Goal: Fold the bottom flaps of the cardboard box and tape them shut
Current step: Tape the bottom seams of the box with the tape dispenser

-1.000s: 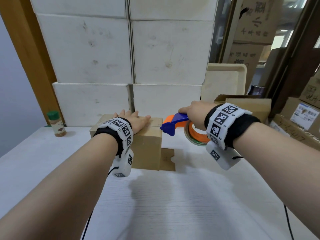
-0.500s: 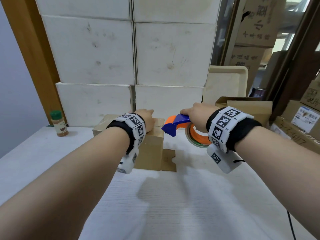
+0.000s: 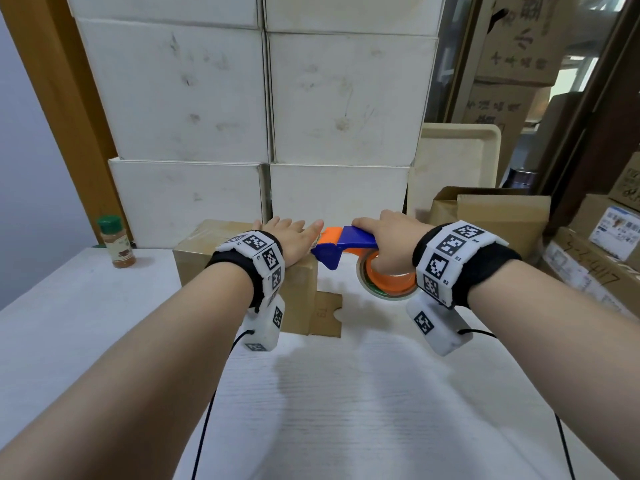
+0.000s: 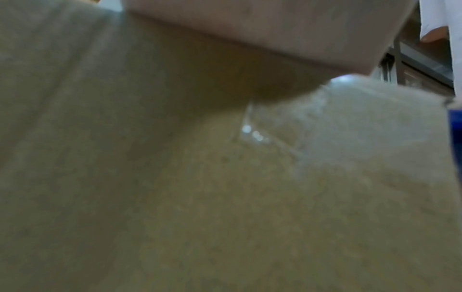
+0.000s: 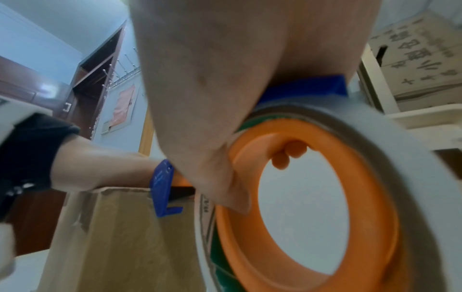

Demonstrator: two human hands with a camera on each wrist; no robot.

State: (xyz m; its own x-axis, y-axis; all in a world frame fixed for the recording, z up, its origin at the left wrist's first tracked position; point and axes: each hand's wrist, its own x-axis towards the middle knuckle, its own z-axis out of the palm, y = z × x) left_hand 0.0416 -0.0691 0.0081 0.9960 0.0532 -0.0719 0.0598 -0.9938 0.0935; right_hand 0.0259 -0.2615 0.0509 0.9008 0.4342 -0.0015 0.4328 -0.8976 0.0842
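A small brown cardboard box (image 3: 301, 296) stands on the white table (image 3: 346, 393), one flap (image 3: 327, 315) lying flat at its right foot. My left hand (image 3: 294, 237) lies flat on the box top with fingers straight, close to its right edge. My right hand (image 3: 388, 237) grips a blue and orange tape dispenser (image 3: 346, 242) with a roll of clear tape (image 3: 384, 285); its blue nose sits at the box's top right edge. In the right wrist view the fingers curl through the orange core (image 5: 290, 154) and the blue cutter (image 5: 162, 189) touches the box (image 5: 130, 237). The left wrist view shows blurred cardboard (image 4: 200, 197).
A wall of white boxes (image 3: 263, 116) stands right behind the box. A spice jar (image 3: 116, 242) with a green lid sits at the left. An open brown carton (image 3: 502, 216), a pale tray (image 3: 457, 157) and stacked cartons (image 3: 588, 265) crowd the right side.
The left hand has slid right along the box top and flattened near the right edge. The dispenser has come in against the box's top right edge.
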